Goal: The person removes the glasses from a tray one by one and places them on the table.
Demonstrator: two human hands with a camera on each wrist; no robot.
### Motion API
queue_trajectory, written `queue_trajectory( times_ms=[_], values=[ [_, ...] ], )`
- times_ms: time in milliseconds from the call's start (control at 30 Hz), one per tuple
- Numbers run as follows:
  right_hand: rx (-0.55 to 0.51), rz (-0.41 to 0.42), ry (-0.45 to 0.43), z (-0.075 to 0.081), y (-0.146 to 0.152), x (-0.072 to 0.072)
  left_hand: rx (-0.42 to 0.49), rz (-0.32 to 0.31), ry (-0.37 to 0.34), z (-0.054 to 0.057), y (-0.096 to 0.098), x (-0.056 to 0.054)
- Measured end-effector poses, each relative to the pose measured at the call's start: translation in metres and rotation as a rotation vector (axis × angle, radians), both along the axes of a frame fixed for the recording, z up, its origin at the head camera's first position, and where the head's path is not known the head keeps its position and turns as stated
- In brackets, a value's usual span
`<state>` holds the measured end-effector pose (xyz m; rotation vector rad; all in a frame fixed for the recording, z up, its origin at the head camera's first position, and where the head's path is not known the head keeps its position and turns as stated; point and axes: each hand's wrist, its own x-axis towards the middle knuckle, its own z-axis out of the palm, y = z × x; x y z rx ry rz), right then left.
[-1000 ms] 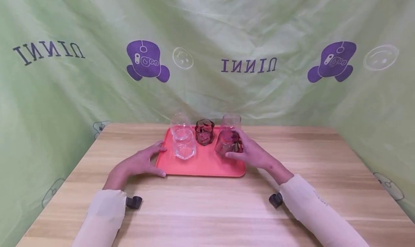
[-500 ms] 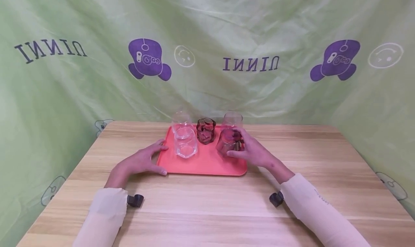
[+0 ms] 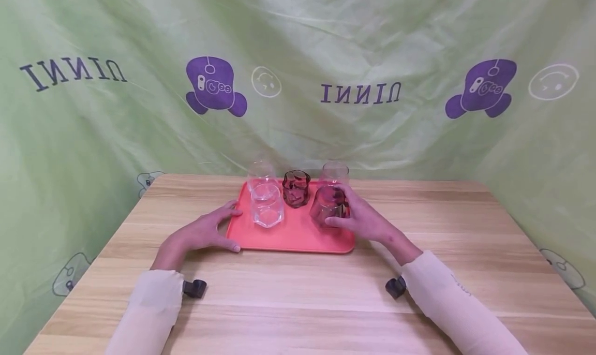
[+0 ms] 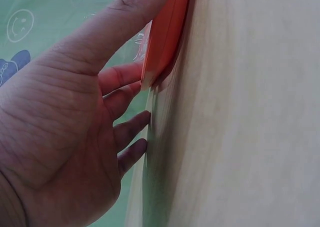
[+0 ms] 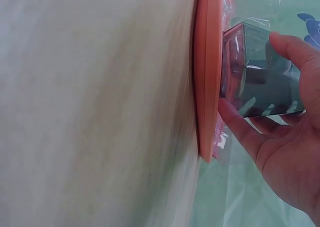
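In the head view, a red tray (image 3: pixel 288 241) lies on the wooden table with several drinking glasses standing on it. My right hand (image 3: pixel 360 215) holds a smoky dark glass (image 5: pixel 260 72) at the tray's right side, thumb on one side and fingers around the other. The glass's base is at the tray's surface. My left hand (image 3: pixel 205 231) rests at the tray's left edge, its fairly straight fingers touching the rim and its thumb by the front corner. Two clear glasses (image 3: pixel 267 212) stand one behind the other on the left. A dark wavy glass (image 3: pixel 296 189) stands between.
Behind the held glass stands a pale pinkish, transparent glass (image 3: pixel 335 171). The wooden table (image 3: pixel 298 303) extends in front of the tray and to both sides. A green printed curtain (image 3: pixel 288 127) hangs right behind the table's back edge.
The whole head view has shifted slightly. Both hands, the tray and the glasses keep their places relative to one another.
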<state>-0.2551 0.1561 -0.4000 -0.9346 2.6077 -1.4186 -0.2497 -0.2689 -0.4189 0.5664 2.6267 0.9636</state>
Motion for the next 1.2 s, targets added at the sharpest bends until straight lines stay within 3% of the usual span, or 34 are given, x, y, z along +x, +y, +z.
queue_trajectory(
  times_ms=[200, 433, 633, 1200],
  values=[
    [0.008, 0.02, 0.002, 0.001, -0.003, 0.001, 0.004, 0.002, -0.003, 0.0, 0.0, 0.001],
    [0.036, -0.048, -0.017, 0.007, 0.004, 0.008, 0.007, 0.007, -0.012, 0.0, 0.0, 0.0],
    [0.024, -0.046, -0.031, 0.013, 0.013, 0.01, 0.009, 0.016, -0.019, 0.001, 0.0, 0.003],
    [0.091, -0.218, -0.014, 0.03, 0.067, 0.019, 0.005, 0.015, -0.02, -0.002, 0.0, 0.002]
  ],
)
